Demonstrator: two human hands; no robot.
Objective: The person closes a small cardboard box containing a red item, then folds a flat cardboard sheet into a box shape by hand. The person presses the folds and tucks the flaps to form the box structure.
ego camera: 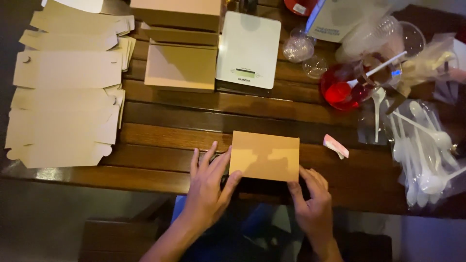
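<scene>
At the near edge of the slatted wooden table [184,123], a small brown cardboard box [264,156] sits with both hands on it. The left hand [209,187] lies flat and spread, its fingertips pressing the box's left side, seemingly to steady it. The right hand [313,201] curls at the lower right corner, thumb and fingers pinching there, though how tight the pinch is I cannot tell from here. The box's top is smooth, matt and plain, its edges crisp.

Along the left edge lie stacks of flat cardboard blanks [65,92], pale, die-cut with tabs and rounded flaps, laid out in overlapping piles as if kept within easy reach. Toward the far edge are a few folded-up boxes [180,68] of the same card, and beside them a white kitchen scale [248,48] with a small lit display.

At the right edge sits a red plastic bowl [340,90] among clear plastic cups [298,48], and a clear bag of white plastic spoons [422,150], glossy and crinkled. A small pink and white scrap [335,145] lies just right of the box.
</scene>
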